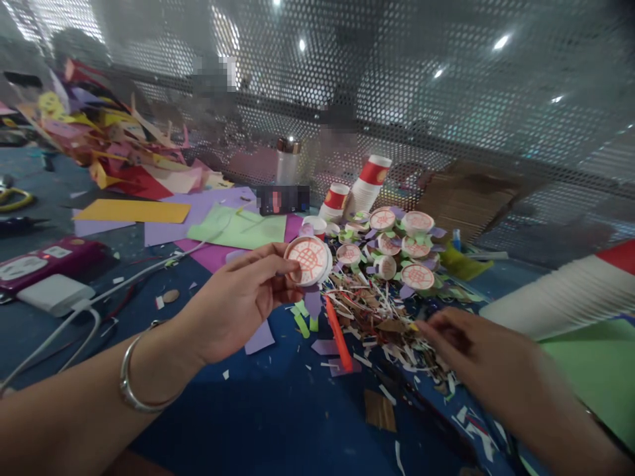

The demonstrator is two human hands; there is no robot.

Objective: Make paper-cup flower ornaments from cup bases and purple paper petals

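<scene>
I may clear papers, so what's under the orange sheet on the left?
Purple paper shows past the lower edge of the orange sheet; whatever lies beneath its middle is covered.

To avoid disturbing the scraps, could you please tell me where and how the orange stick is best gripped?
Probably its near half, pinched from above across the width: the orange stick is long and slender, its far end beside the scrap pile.

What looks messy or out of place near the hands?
Loose scraps spread across the blue table near the right hand, untidy against the flat paper sheets farther off. The taller rear cup stack seems to lean. The printed round piece in the left hand shows no obvious damage.
</scene>
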